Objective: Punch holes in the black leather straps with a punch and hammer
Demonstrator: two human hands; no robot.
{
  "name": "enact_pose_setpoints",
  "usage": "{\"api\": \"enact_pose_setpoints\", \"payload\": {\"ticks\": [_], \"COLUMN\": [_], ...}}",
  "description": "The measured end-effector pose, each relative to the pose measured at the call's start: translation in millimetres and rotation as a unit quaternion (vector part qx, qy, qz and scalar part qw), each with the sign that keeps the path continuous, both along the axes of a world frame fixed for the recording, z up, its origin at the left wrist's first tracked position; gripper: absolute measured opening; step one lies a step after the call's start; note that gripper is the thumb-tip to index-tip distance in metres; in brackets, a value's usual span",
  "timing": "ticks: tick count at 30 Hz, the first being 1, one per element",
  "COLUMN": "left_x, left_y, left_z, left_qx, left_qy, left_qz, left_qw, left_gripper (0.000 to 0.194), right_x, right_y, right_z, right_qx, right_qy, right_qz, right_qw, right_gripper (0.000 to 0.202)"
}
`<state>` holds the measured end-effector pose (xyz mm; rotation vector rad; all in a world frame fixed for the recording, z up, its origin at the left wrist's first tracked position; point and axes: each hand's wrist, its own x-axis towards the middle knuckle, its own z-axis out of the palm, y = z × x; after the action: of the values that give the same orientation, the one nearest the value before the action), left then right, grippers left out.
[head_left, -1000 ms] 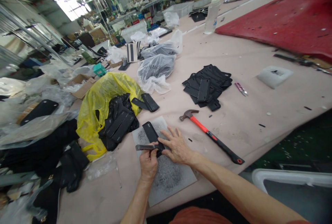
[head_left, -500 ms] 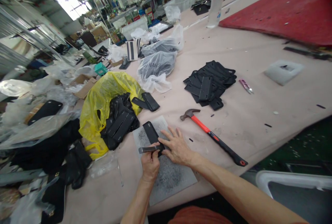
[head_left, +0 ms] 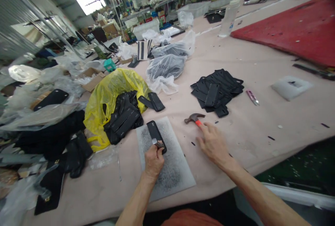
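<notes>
My left hand [head_left: 154,161] is closed around a metal punch [head_left: 155,142], held above a black strip [head_left: 154,130] that looks like leather. The strip lies on a pale, speckled board [head_left: 180,170]. Over the handle of a claw hammer [head_left: 195,118] reaches my right hand [head_left: 213,144], slightly blurred, with its thumb apart from the fingers. The hammer lies on the table, most of its handle hidden under that hand and forearm.
Black pieces spill from a yellow plastic bag [head_left: 101,105] left of the board. A pile of black pieces [head_left: 218,91] lies beyond the hammer, beside pink thread snips [head_left: 252,97]. Farther off are a clear bottle [head_left: 229,18] and a red board [head_left: 290,27].
My right hand has left the black strip and moved right onto the hammer's handle. The punch in my left hand has tipped from lying sideways to more upright over the strip.
</notes>
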<state>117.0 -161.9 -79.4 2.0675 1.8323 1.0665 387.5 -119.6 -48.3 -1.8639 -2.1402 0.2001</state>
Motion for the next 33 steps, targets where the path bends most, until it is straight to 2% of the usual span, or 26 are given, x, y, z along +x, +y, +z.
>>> {"api": "enact_pose_setpoints", "payload": {"ticks": [2,5,8,10,12,15,17,18,19,21,23,24,26,28,29,31,33], "left_x": [0,1,2,2,3,2,2,2,3,3,3,3,3,3,3,3,3], "left_y": [-2,-4,-4,-5,-5,-5,-6,-6,-6,-6,-5,-5,-5,-4,-4,-5,-5], "left_z": [-0.9,-0.4,2.4,4.5,6.2,7.0,6.3,5.6,5.0,3.9,3.4,3.5,4.3,5.5,6.0,6.7,6.7], "left_qx": [-0.011,-0.024,-0.028,-0.029,-0.029,-0.018,-0.01,-0.008,-0.007,-0.005,-0.003,-0.001,0.001,0.0,0.0,0.001,0.003], "left_qy": [-0.01,-0.024,-0.031,-0.037,-0.046,-0.055,-0.054,-0.054,-0.054,-0.056,-0.057,-0.056,-0.054,-0.052,-0.051,-0.049,-0.051], "left_qz": [0.005,0.012,0.013,0.014,0.013,0.015,0.02,0.021,0.021,0.021,0.021,0.022,0.02,0.016,0.017,0.02,0.02], "left_qw": [1.0,0.999,0.999,0.999,0.998,0.998,0.998,0.998,0.998,0.998,0.998,0.998,0.998,0.998,0.999,0.999,0.998], "left_gripper": [0.022,0.021,0.019,0.017,0.016,0.016,0.016,0.016,0.016,0.016,0.016,0.015,0.014,0.014,0.014,0.014,0.014], "right_x": [30,53,58,59,62,60,50,42,33,12,-5,-12,-21,-25,-26,-28,-28], "right_y": [-4,-5,4,11,15,11,7,5,4,2,-1,-2,-4,-8,-10,-13,-16], "right_z": [-6.6,-13.5,-7.4,4.0,17.1,33.6,44.2,51.4,60.5,85.8,116.9,132.0,155.7,167.5,169.9,171.6,173.3], "right_qx": [-0.02,-0.066,-0.157,-0.24,-0.327,-0.465,-0.53,-0.544,-0.535,-0.459,-0.315,-0.23,-0.042,0.088,0.115,0.116,0.105], "right_qy": [-0.068,-0.085,-0.008,0.08,0.179,0.31,0.368,0.382,0.387,0.374,0.353,0.341,0.288,0.196,0.143,0.054,0.035], "right_qz": [-0.027,0.005,-0.033,-0.078,-0.112,-0.137,-0.143,-0.144,-0.14,-0.11,-0.035,0.016,0.093,0.181,0.224,0.293,0.302], "right_qw": [0.997,0.994,0.987,0.964,0.921,0.818,0.75,0.733,0.738,0.799,0.88,0.911,0.952,0.96,0.957,0.947,0.947], "right_gripper": [0.026,0.016,0.012,0.008,0.006,0.013,0.016,0.016,0.014,0.015,0.028,0.033,0.034,0.032,0.031,0.03,0.029]}}
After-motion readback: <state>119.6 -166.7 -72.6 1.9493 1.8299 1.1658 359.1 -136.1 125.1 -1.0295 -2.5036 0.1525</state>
